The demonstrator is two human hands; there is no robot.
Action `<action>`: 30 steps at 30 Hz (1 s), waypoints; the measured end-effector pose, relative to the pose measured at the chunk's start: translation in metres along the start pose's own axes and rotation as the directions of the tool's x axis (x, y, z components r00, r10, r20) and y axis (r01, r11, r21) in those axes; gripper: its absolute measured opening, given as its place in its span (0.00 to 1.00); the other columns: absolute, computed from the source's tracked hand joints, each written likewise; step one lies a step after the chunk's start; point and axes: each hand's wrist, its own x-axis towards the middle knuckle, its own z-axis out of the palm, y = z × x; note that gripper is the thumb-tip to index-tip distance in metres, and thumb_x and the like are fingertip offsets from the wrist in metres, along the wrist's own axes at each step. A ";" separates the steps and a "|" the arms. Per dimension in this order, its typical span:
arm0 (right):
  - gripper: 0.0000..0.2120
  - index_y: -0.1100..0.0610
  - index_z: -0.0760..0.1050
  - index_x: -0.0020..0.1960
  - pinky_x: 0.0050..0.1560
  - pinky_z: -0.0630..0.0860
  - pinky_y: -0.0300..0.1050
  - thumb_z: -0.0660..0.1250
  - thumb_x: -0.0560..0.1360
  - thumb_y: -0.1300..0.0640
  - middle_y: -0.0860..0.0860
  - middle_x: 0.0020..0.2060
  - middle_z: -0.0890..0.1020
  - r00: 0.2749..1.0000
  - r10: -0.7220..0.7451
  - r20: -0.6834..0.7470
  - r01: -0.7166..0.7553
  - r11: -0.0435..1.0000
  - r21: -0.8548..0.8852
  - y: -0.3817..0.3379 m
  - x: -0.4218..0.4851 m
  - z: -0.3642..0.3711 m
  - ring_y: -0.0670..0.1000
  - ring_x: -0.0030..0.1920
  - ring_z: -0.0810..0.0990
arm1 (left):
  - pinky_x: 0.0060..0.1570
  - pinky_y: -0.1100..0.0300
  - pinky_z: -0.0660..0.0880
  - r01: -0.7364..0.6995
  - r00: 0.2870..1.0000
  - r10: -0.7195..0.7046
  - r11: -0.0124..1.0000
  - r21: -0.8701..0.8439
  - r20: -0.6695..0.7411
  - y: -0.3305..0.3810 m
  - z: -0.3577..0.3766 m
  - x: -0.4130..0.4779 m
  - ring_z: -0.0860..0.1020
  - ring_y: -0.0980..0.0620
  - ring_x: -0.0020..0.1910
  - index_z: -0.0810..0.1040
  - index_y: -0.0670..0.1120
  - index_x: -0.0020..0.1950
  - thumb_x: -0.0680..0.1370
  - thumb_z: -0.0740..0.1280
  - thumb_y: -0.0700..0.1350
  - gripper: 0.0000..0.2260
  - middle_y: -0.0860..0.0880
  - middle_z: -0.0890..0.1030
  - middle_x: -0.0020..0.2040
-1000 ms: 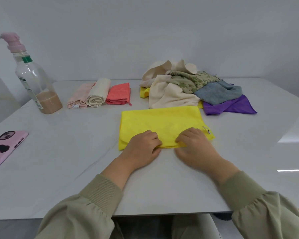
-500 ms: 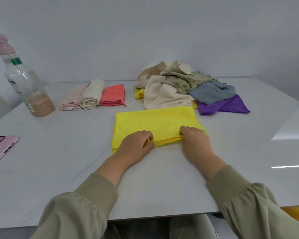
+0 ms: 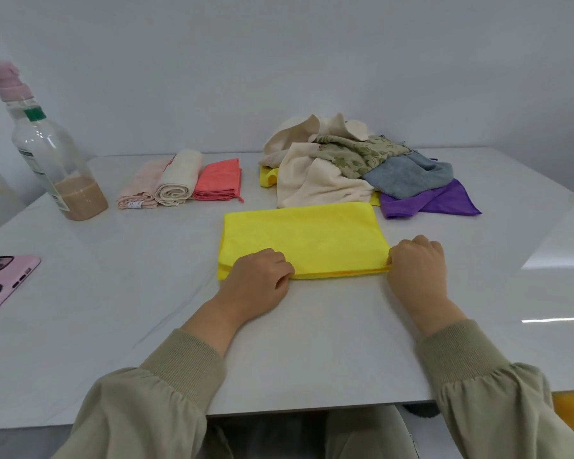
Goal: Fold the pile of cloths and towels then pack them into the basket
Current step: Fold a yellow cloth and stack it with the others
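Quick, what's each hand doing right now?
Left hand: pinching the near edge of the folded yellow microfibre cloth.
Right hand: pinching that cloth's near right corner.

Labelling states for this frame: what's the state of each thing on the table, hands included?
yellow cloth: folded double, lying flat
left hand: grips the cloth's near edge
right hand: pinches its near right corner
pile: unfolded, heaped
three folded cloths: side by side in a row
bottle: upright, lid on, partly full
phone: face down

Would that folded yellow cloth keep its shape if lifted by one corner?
Probably not: the yellow cloth lies thin and limp, so it would likely droop. Its layers sit loose at the near edge, so it may unfold.
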 end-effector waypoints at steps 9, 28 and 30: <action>0.06 0.57 0.68 0.41 0.38 0.62 0.45 0.56 0.77 0.59 0.56 0.41 0.78 0.994 -0.114 -0.004 0.112 0.974 0.197 -0.028 -0.011 -0.001 0.61 0.45 0.77 | 0.34 0.55 0.72 0.170 0.985 -0.161 0.973 -0.158 0.067 0.015 -0.005 0.001 0.77 0.47 0.35 0.82 0.45 0.39 0.74 0.56 0.54 0.20 0.50 0.79 0.37; 0.37 0.43 0.66 0.71 0.75 0.43 0.58 0.53 0.72 0.75 0.44 0.76 0.57 0.746 -0.550 0.375 0.401 0.821 0.406 -0.045 0.035 -0.019 0.50 0.77 0.50 | 0.50 0.54 0.75 0.413 0.827 -0.367 0.911 -0.017 0.425 -0.006 -0.050 0.054 0.79 0.49 0.50 0.81 0.45 0.56 0.81 0.61 0.49 0.13 0.47 0.82 0.52; 0.35 0.43 0.67 0.70 0.75 0.43 0.56 0.55 0.72 0.74 0.45 0.76 0.57 0.788 -0.514 0.339 0.421 0.852 0.313 -0.048 0.037 -0.020 0.50 0.77 0.50 | 0.62 0.51 0.69 0.287 0.868 -0.284 0.956 0.054 0.407 -0.012 -0.034 0.052 0.69 0.47 0.66 0.71 0.50 0.71 0.82 0.59 0.50 0.17 0.49 0.72 0.68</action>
